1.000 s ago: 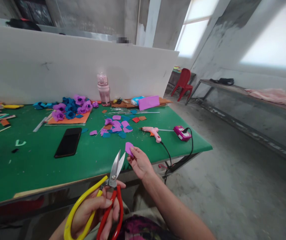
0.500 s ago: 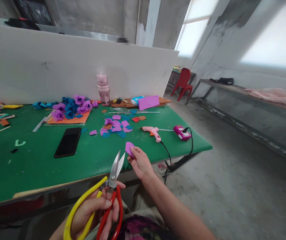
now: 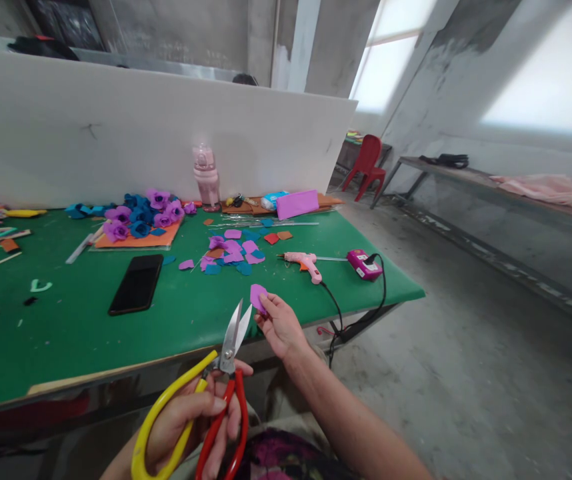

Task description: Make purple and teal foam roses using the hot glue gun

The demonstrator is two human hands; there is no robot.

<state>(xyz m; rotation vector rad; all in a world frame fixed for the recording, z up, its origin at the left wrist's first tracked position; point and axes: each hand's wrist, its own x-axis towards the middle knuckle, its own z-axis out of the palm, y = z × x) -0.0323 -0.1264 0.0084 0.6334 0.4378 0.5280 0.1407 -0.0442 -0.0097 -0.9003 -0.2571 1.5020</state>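
Observation:
My left hand (image 3: 191, 413) grips a pair of scissors (image 3: 229, 360) with one yellow and one red handle; the blades are slightly parted and point up and away from me. In my right hand (image 3: 281, 327) a small purple paper piece (image 3: 257, 297) is pinched between thumb and fingers. The blade tips are close to the lower left of that piece, and whether they touch it I cannot tell. Beyond my hands, purple, blue and orange cut pieces (image 3: 233, 252) lie scattered on the green table (image 3: 191, 327).
A pink glue gun (image 3: 303, 262) rests to the right, its cord running off the table edge by a magenta box (image 3: 365, 265). A black phone (image 3: 137, 284) lies left. Further back are purple and blue paper flowers (image 3: 141, 215), a pink bottle (image 3: 207, 177) and a white board (image 3: 141, 127).
The scissors in my left hand have shifted slightly to the right, closer to the purple piece. My right hand has hardly moved.

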